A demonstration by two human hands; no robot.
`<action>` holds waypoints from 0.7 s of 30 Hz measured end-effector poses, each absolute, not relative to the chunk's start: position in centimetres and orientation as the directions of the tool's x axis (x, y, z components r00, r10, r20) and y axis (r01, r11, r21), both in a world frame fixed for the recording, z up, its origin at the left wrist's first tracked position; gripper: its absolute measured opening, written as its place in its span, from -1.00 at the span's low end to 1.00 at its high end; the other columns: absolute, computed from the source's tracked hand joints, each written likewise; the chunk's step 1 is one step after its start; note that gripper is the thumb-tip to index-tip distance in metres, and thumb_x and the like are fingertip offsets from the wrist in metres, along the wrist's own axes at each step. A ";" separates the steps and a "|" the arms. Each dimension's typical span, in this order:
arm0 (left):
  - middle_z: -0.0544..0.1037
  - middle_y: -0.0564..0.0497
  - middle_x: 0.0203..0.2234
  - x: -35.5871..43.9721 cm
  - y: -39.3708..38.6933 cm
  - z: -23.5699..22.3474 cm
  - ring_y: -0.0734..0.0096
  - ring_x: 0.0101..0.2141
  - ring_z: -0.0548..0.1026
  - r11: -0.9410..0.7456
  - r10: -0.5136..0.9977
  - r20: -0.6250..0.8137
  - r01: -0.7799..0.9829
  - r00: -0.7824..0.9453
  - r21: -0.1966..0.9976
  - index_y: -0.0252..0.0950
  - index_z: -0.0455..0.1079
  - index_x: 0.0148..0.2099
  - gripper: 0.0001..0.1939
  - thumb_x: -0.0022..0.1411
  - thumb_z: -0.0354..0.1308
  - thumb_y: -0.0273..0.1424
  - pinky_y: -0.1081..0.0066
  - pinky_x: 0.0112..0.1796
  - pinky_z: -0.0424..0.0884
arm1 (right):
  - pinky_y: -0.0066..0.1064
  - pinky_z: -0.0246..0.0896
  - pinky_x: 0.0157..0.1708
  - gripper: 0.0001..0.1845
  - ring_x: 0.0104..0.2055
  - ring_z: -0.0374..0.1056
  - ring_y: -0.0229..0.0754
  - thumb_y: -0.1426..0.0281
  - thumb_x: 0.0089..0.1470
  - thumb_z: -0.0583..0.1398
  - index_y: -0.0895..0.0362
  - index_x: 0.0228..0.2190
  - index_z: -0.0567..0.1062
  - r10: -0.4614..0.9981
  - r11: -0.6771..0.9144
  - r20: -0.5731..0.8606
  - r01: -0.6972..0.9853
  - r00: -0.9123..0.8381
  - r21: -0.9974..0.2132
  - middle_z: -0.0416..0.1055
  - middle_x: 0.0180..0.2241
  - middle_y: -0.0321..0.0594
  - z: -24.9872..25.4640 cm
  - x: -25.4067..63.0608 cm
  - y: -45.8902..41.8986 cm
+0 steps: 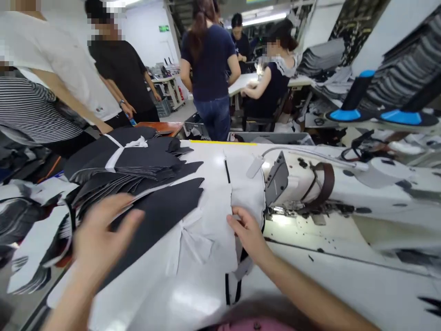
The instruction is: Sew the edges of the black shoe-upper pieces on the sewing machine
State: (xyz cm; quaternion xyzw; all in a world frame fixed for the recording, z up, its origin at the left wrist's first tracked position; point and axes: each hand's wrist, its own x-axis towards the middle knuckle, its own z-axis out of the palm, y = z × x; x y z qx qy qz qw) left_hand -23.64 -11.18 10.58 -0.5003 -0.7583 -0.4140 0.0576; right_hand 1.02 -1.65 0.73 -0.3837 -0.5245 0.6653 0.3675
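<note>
My right hand (250, 232) pinches the edge of a white fabric piece (217, 234) between thumb and fingers, just left of the sewing machine (296, 177). Black strips show along the piece's edges. My left hand (103, 230), smeared by motion, has its thumb and fingers apart and is over a dark fabric panel (165, 211). Whether it touches the panel I cannot tell. Behind it lies a stack of dark cut pieces (144, 158), with a bundle on top bound by a white fabric strip (113, 158).
The white sewing table (138, 303) runs across the front. Thread cones with blue bases (347, 115) stand at the right. More cut pieces (37, 248) are piled at the left. Several people are around the table, one in a navy shirt (210, 64) beyond it. A grey bin (292, 138) sits behind.
</note>
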 end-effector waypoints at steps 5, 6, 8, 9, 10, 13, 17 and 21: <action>0.27 -0.11 0.15 -12.3 -8.2 4.3 0.11 0.14 0.26 -0.286 0.953 0.250 0.785 0.171 0.549 -0.10 0.06 0.26 -0.26 0.03 0.18 -0.36 0.16 0.10 0.33 | -0.43 0.31 -0.41 -0.79 -0.34 0.32 -0.25 0.23 0.13 0.08 0.11 -0.28 0.33 0.889 -0.121 -0.039 -0.152 -0.456 -0.981 0.34 -0.33 -0.28 1.6 1.2 -2.4; 0.31 -0.13 0.12 -11.5 -7.5 3.8 0.16 0.11 0.30 -0.300 0.948 0.264 0.777 0.178 0.553 -0.14 0.04 0.27 -0.30 0.08 0.10 -0.44 0.18 0.08 0.33 | -0.39 0.34 -0.32 -0.81 -0.27 0.34 -0.24 0.27 0.16 0.05 0.11 -0.26 0.35 0.880 -0.039 0.028 -0.131 -0.475 -0.991 0.36 -0.29 -0.26 1.7 2.0 -2.4; 0.41 -0.09 0.01 -11.7 -6.2 3.8 0.27 0.01 0.40 -0.282 0.945 0.301 0.783 0.127 0.555 -0.17 0.10 0.23 -0.39 0.12 -0.06 -0.57 0.25 0.01 0.38 | -0.31 0.31 -0.13 -0.81 -0.13 0.33 -0.20 0.38 0.20 0.00 0.11 -0.25 0.39 0.842 0.225 0.200 -0.011 -0.502 -0.974 0.38 -0.20 -0.20 1.5 4.5 -2.5; 0.45 -0.06 -0.05 -12.3 -5.5 4.1 0.32 -0.05 0.44 -0.269 0.941 0.325 0.795 0.096 0.544 -0.18 0.16 0.18 -0.44 0.13 -0.11 -0.61 0.29 -0.03 0.39 | -0.26 0.28 -0.06 -0.79 -0.07 0.31 -0.18 0.45 0.18 -0.01 0.12 -0.23 0.40 0.798 0.385 0.286 0.084 -0.530 -0.919 0.39 -0.18 -0.18 1.1 6.0 -2.6; 0.48 -0.03 -0.11 -13.1 -5.0 4.7 0.36 -0.10 0.46 -0.252 0.934 0.353 0.813 0.062 0.524 -0.20 0.23 0.11 -0.49 0.13 -0.14 -0.62 0.31 -0.06 0.40 | -0.22 0.25 -0.01 -0.74 -0.02 0.28 -0.14 0.53 0.15 -0.01 0.14 -0.19 0.40 0.741 0.537 0.356 0.184 -0.570 -0.824 0.38 -0.15 -0.14 0.5 7.5 -2.7; 0.48 -0.03 -0.23 -14.1 -3.9 5.8 0.34 -0.19 0.44 -0.167 0.891 0.453 0.906 -0.030 0.390 -0.28 0.34 -0.09 -0.67 0.18 -0.14 -0.59 0.31 -0.14 0.38 | -0.06 0.12 0.12 -0.50 0.16 0.13 -0.03 0.74 0.00 -0.07 0.18 -0.07 0.36 0.560 0.815 0.418 0.385 -0.716 -0.433 0.33 -0.05 -0.06 -2.0 11.3 -3.2; 0.44 -0.09 -0.35 -10.7 -3.2 3.8 0.20 -0.27 0.39 -0.122 0.837 0.544 0.987 0.049 0.100 -0.30 0.30 -0.30 -0.94 0.16 0.07 -0.41 0.22 -0.25 0.34 | -0.13 0.21 0.06 -0.62 0.04 0.24 -0.05 0.74 0.03 -0.04 0.19 -0.22 0.41 0.581 0.807 0.435 0.558 -0.688 -0.196 0.35 -0.21 -0.08 -4.6 12.9 -3.8; 0.42 -0.06 -0.16 -5.5 -2.1 0.4 0.30 -0.25 0.42 -0.293 0.927 0.290 0.942 0.238 0.166 -0.25 0.28 -0.24 -0.89 0.14 0.03 -0.51 0.35 -0.34 0.35 | -0.25 0.30 -0.02 -0.68 -0.07 0.28 -0.10 0.71 0.04 -0.03 0.18 -0.30 0.42 0.606 0.780 0.470 0.594 -0.642 -0.196 0.34 -0.27 -0.13 -5.1 12.8 -3.7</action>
